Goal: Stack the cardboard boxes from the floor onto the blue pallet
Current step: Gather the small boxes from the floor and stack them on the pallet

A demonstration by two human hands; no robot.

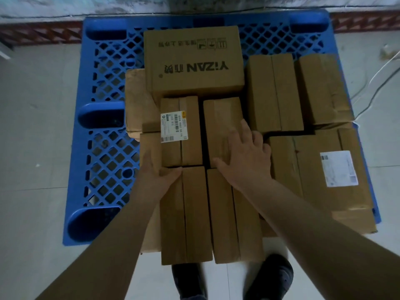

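Several cardboard boxes are stacked on the blue pallet [104, 87]. A large printed box [192, 63] lies at the back, with plain boxes [275, 92] to its right. On top in front sit small boxes: a labelled box [184, 152], a plain one [220, 126] beside it, and two nearer ones [194, 215]. My left hand [160, 176] grips the left edge where the labelled box meets the nearer one. My right hand [244, 156] lies flat, fingers spread, on the plain small box.
A big box with a white label [337, 167] fills the pallet's right front. The pale tiled floor [32, 148] surrounds the pallet. Thin cables [381, 70] trail at the right. A wall with a red patterned skirting [39, 33] runs behind. My dark shoes [268, 276] stand below.
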